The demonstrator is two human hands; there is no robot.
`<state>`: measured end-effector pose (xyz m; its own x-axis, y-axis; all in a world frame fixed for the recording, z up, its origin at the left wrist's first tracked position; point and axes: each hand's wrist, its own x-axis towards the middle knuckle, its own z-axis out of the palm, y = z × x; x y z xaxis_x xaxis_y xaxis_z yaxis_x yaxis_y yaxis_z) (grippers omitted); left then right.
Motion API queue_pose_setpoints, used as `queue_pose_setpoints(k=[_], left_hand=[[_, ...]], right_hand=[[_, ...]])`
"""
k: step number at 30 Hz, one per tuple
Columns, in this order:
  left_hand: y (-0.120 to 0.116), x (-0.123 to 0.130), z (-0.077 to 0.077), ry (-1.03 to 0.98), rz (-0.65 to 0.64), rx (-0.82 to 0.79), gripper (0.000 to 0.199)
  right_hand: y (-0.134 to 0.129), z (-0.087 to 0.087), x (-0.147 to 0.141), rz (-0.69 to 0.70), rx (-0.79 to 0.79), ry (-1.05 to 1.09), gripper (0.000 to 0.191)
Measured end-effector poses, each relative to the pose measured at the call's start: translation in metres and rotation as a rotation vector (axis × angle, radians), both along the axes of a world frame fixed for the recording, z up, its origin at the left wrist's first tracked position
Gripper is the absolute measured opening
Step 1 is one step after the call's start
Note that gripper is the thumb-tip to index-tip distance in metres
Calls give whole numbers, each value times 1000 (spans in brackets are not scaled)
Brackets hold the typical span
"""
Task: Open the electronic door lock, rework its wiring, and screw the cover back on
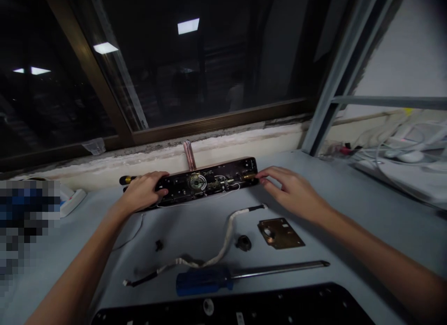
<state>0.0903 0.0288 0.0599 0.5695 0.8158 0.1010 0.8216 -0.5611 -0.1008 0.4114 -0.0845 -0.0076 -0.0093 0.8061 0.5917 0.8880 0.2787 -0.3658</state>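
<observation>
A long black housing [181, 190] with metal parts and a white wire inside lies open side up near the wall. My left hand [146, 191] is wrapped round its left end, thumb on the inner side. At the other end, my right hand [282, 187] has thumb and forefinger close together beside a small brass cylinder [249, 176]; whether they pinch anything is too small to tell. Nearer to me lie a white cable with black ends [226, 236], a brass plate [284, 236], a round dark part [243, 243] and a small black piece [159, 245].
A blue-handled screwdriver [206, 280] lies across the table above a black panel [293, 301] at the bottom edge. A copper-coloured tube [189, 155] stands behind the housing. Metal shelving [323, 115] and white cables are at the right.
</observation>
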Motion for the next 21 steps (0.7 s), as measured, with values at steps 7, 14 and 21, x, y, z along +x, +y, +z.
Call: queue_pose_setpoints(k=[7,14,21], left_hand=[[-5,-28,1,-106,-147,40,62],[-16,-56,-17,9,-133,232,61],[-17,-62,-31,-9,-268,363,33]], right_hand=[[1,0,3,-1,-12,17,21],[1,-1,-2,19,-36,22,22],[1,-2,-1,-11,-45,4,21]])
